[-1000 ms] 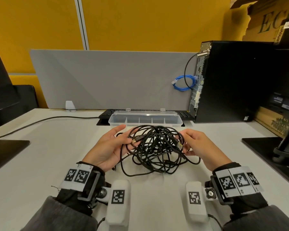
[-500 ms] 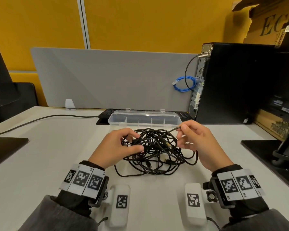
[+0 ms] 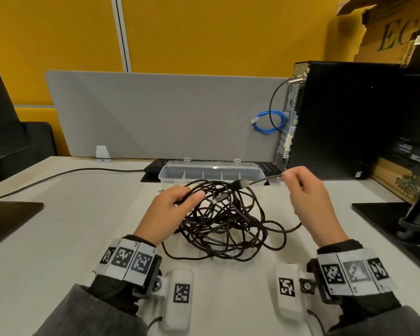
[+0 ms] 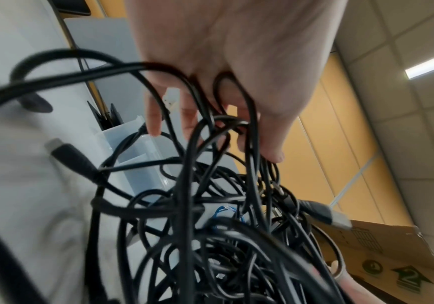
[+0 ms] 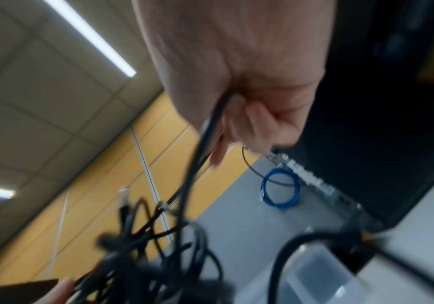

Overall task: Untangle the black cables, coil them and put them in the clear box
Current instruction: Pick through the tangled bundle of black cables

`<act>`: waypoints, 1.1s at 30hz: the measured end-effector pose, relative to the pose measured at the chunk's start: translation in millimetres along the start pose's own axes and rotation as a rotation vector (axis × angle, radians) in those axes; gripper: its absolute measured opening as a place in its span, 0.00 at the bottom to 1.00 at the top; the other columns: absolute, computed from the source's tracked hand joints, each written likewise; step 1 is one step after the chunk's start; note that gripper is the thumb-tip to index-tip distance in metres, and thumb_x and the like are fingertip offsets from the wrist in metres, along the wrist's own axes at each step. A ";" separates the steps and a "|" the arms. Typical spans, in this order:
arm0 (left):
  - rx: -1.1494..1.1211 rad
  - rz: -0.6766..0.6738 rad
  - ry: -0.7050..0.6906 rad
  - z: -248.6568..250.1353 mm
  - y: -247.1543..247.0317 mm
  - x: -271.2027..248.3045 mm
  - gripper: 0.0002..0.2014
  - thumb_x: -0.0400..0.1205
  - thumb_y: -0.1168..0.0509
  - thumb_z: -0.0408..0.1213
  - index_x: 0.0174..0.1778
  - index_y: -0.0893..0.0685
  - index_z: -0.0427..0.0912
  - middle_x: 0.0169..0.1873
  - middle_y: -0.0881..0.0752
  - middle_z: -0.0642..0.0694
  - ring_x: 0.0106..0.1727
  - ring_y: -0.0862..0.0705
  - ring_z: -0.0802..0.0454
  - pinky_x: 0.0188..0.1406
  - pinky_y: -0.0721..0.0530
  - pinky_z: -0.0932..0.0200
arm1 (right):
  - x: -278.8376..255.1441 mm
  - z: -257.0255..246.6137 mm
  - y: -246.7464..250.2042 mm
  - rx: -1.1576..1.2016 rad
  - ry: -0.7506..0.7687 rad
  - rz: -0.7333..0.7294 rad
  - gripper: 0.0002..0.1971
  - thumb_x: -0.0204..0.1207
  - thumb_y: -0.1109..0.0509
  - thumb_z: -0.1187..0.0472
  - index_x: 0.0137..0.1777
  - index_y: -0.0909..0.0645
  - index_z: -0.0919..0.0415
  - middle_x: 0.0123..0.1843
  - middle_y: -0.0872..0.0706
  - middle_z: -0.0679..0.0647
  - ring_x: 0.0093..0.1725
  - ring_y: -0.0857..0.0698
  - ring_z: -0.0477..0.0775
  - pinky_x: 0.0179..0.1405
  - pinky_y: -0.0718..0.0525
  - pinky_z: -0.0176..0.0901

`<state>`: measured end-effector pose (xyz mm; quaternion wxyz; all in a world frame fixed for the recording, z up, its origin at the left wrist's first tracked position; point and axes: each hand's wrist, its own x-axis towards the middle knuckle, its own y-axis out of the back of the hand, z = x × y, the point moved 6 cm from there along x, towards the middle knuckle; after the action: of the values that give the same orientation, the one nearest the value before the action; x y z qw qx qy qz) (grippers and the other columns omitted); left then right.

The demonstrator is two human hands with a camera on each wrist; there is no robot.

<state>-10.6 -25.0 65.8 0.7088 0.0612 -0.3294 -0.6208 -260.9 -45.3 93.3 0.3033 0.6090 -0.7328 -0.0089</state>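
Note:
A tangle of black cables (image 3: 226, 221) lies on the white table between my hands, with plugs sticking out of it. My left hand (image 3: 177, 202) grips several strands at the tangle's upper left; in the left wrist view the fingers (image 4: 192, 115) curl through the loops (image 4: 210, 205). My right hand (image 3: 301, 187) is raised at the right and pinches one cable strand (image 3: 264, 179), pulled taut out of the tangle. The right wrist view, blurred, shows that strand (image 5: 205, 135) running from the pinched fingers. The clear box (image 3: 211, 172) stands open just behind the tangle.
A black keyboard (image 3: 153, 166) lies behind the box. A black computer tower (image 3: 344, 120) with a blue cable coil (image 3: 269, 121) stands at the back right. A grey divider (image 3: 155, 112) closes the back. Dark pads (image 3: 10, 212) sit at both table edges.
My right hand has lifted and moved right, drawing one strand out of the tangle. My left hand turned palm down and closed on the tangle's left side.

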 end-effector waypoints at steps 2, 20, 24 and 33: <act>-0.069 0.004 -0.002 -1.9 0.0 0.5 0.16 0.81 0.38 0.49 0.35 0.17 0.41 0.32 0.24 0.50 0.36 0.25 0.58 0.40 0.28 0.64 | -4.1 -8.7 -7.1 -0.180 0.102 -0.160 0.10 0.81 0.38 0.52 0.43 0.18 0.52 0.30 0.22 0.49 0.29 0.28 0.44 0.29 0.30 0.36; -0.314 0.137 -0.021 5.9 9.5 -2.3 0.20 0.82 0.37 0.40 0.21 0.18 0.54 0.16 0.28 0.60 0.22 0.30 0.65 0.27 0.32 0.73 | 4.4 51.0 44.6 0.580 -0.471 0.265 0.09 0.80 0.46 0.60 0.45 0.24 0.53 0.25 0.32 0.46 0.25 0.31 0.45 0.32 0.30 0.41; -0.414 0.176 0.043 1.6 10.8 -1.1 0.16 0.82 0.37 0.40 0.27 0.18 0.45 0.19 0.31 0.59 0.23 0.31 0.63 0.27 0.24 0.70 | 5.7 47.0 50.5 0.098 -0.419 0.087 0.19 0.84 0.46 0.67 0.72 0.31 0.53 0.41 0.21 0.55 0.36 0.25 0.51 0.35 0.23 0.44; -0.510 0.216 0.012 10.4 15.8 -3.4 0.13 0.83 0.39 0.38 0.33 0.20 0.38 0.19 0.30 0.61 0.24 0.29 0.63 0.33 0.11 0.56 | -18.6 -23.8 7.0 -0.950 0.201 -0.259 0.24 0.77 0.58 0.37 0.62 0.24 0.36 0.78 0.37 0.46 0.81 0.48 0.50 0.78 0.62 0.60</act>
<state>-3.1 -15.1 80.4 0.7653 -0.1513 -0.1630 -0.6040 -254.9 -18.3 107.3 0.6128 0.4874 -0.5332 -0.3204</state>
